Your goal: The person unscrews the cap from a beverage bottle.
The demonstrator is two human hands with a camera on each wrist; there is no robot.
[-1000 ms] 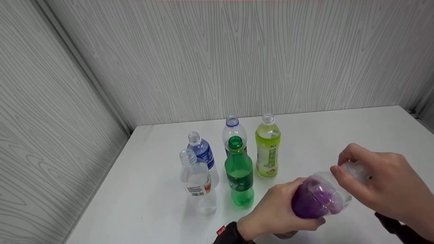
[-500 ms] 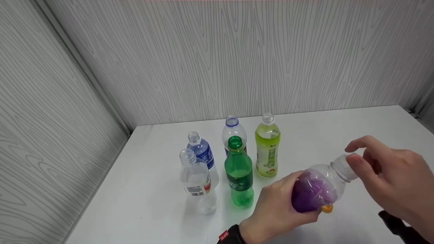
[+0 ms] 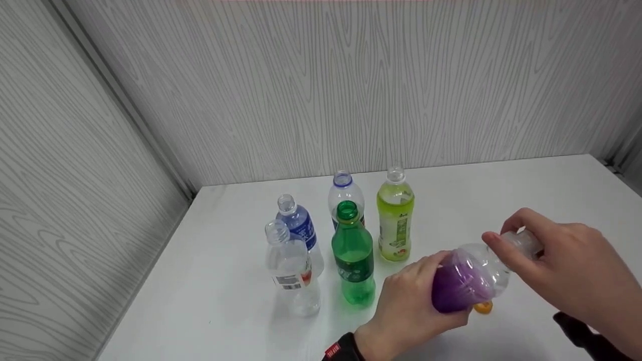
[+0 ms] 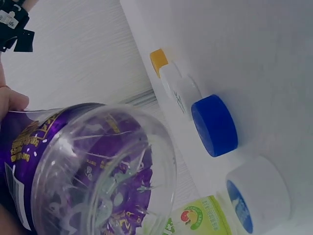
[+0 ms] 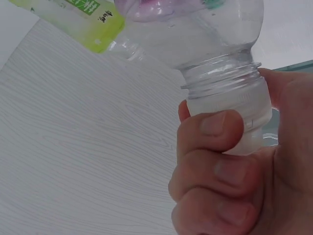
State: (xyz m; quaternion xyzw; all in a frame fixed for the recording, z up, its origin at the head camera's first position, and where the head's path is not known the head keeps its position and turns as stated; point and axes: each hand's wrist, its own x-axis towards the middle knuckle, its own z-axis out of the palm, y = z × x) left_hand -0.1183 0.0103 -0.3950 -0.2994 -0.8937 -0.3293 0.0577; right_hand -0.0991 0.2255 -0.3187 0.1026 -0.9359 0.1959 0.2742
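My left hand (image 3: pixel 406 306) grips a clear bottle (image 3: pixel 464 281) with a purple label, tilted with its neck up to the right. My right hand (image 3: pixel 577 265) pinches the translucent white cap (image 3: pixel 526 241) at the neck between thumb and curled fingers. Up close in the right wrist view, ridges of the clear neck show above the cap (image 5: pixel 230 110). The bottle's base (image 4: pixel 102 186) faces the left wrist camera.
Uncapped bottles stand on the white table (image 3: pixel 200 301): clear (image 3: pixel 291 271), blue-labelled (image 3: pixel 301 228), blue-ringed (image 3: pixel 346 198), green (image 3: pixel 353 250) and yellow-green (image 3: pixel 396 220). Loose caps lie nearby, including orange (image 4: pixel 159 61), blue (image 4: pixel 215 126) and white (image 4: pixel 259 196). Panels rise behind and left.
Half a second ago my right fingers were spread loosely at the cap; now they are round it again. My left hand and the bottle have shifted only slightly.
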